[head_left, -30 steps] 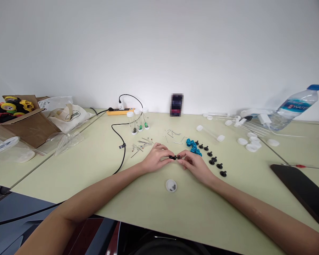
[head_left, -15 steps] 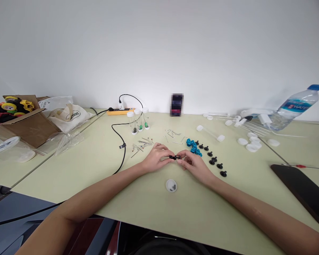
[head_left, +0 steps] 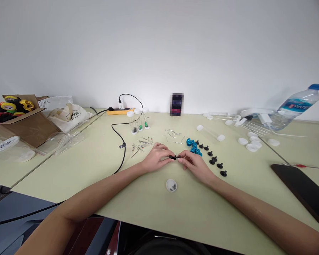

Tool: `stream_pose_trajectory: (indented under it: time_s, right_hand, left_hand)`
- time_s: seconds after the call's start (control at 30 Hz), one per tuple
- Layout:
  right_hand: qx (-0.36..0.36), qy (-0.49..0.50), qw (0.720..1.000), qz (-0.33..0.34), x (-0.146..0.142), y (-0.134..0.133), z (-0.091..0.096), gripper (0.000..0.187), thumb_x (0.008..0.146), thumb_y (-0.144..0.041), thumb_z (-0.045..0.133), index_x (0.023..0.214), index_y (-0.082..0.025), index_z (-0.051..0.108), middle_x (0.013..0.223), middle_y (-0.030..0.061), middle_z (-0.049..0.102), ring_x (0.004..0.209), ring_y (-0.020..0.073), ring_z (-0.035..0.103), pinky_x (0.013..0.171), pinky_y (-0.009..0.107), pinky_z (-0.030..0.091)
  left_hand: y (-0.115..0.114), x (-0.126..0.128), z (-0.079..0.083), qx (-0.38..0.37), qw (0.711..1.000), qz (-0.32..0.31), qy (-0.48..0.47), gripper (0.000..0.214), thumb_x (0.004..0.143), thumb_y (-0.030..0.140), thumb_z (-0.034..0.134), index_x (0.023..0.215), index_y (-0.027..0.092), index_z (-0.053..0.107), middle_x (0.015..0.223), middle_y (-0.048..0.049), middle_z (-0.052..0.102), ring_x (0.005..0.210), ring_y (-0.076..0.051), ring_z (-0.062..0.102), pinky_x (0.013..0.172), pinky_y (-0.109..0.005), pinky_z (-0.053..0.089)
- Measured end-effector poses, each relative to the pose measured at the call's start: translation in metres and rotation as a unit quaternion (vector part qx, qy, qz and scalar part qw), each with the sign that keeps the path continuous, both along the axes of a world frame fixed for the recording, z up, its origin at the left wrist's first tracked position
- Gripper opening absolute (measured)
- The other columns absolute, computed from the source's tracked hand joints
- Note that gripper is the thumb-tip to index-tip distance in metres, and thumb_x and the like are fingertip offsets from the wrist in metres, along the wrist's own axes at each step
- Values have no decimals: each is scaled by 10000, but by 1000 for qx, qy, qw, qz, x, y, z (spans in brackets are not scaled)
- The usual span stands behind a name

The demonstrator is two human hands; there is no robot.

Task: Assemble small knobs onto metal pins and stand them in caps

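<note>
Black plastic, the small part (head_left: 174, 157) lies crosswise between your hands over the table (head_left: 149, 205). Your left hand (head_left: 155, 158) pinches one end, your right hand (head_left: 194, 163) the other, both equally near.

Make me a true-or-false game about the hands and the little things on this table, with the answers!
1. The left hand and the right hand both pinch one small black part. True.
2. The blue pieces lie beside the left hand. False: they lie just behind the right hand.
3. A round white cap lies on the table, nearer the person than the hands. True.
4. The water bottle stands upright mid-table. False: it leans tilted at the far right.
5. A black cable runs along the table to the left of the left hand. True.
</note>
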State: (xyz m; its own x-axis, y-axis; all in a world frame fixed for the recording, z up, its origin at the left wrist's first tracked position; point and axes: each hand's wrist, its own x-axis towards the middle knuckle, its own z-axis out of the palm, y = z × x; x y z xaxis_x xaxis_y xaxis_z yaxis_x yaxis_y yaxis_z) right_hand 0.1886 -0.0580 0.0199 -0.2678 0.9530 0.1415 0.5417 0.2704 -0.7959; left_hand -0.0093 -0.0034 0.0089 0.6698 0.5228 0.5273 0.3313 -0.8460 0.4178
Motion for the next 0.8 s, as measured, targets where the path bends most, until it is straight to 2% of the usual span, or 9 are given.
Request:
stream_pose_trajectory:
  time_s: [0.23,0.37,0.57,0.8]
  right_hand:
    - [1,4,1000,-5,0,0,-2,234,845,-428,433,881,-218,528,650,-18,552,578,141,536,558,257,377]
    - [9,-11,1000,-3,0,0,0,276,867,-437,388,890,-210,543,609,-15,552,601,150,536,577,261,375]
    - [28,-45,999,6,0,0,2,373,904,-431,303,750,-192,545,588,-10,550,594,137,514,581,257,352]
    - [14,-23,1000,9,0,0,1,288,881,-419,367,812,-199,540,617,-19,538,592,133,514,560,250,357]
  left_hand:
    - [0,0,-1,5,1000,5,7,218,847,358,472,932,217,615,874,-9,652,869,-143,527,873,-316,328]
    - [0,0,0,6,1000,3,4,210,847,354,475,931,219,614,878,-4,653,873,-140,526,876,-314,326]
    - [0,0,0,-2,1000,3,5,195,841,343,489,930,224,615,887,-4,653,878,-147,524,882,-321,325]
    - [0,0,0,8,1000,4,4,189,839,341,495,936,229,612,878,9,651,868,-132,525,875,-310,326]
